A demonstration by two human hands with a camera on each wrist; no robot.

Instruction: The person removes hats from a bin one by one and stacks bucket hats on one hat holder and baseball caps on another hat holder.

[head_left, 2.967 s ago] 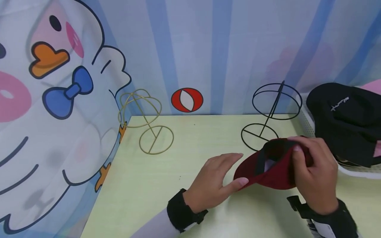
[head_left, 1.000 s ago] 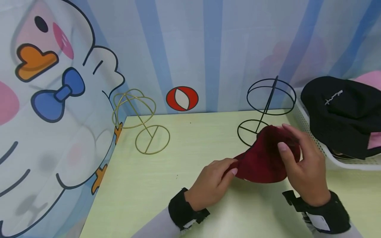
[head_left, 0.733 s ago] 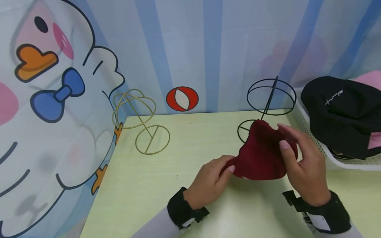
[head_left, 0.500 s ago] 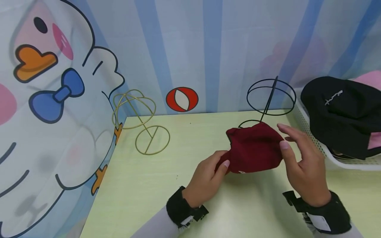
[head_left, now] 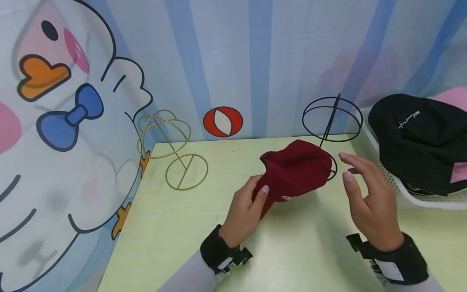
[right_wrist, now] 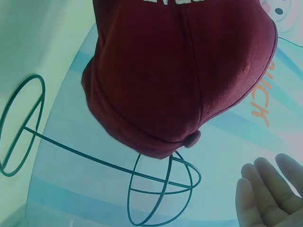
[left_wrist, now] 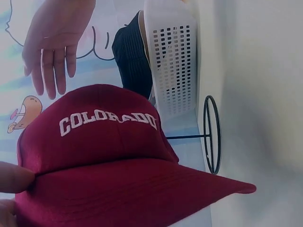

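Observation:
My left hand (head_left: 243, 213) pinches the brim of a dark red baseball cap (head_left: 299, 168), thumb on top. In the left wrist view white letters reading COLORADO cross the front of the cap (left_wrist: 99, 127). Its crown points right, toward my right hand (head_left: 375, 202), which stands apart from it with fingers spread and nothing in them. Behind the cap is a black wire hat stand (head_left: 333, 121); the cap hides much of its round base. The right wrist view shows the crown of the cap (right_wrist: 165, 75) with its top button, overlapping the stand's upper rings (right_wrist: 165, 189).
A gold wire hat stand (head_left: 178, 152) stands at the back left of the pale table (head_left: 175, 243). On the right, a white perforated basket (head_left: 419, 202) holds a black cap (head_left: 419, 142) and something pink (head_left: 454, 97). A printed cloth (head_left: 233, 61) hangs behind.
My left hand has taken the brim and drawn the cap left, turning its crown to the right. My right hand has let go of the cap and stayed near its place.

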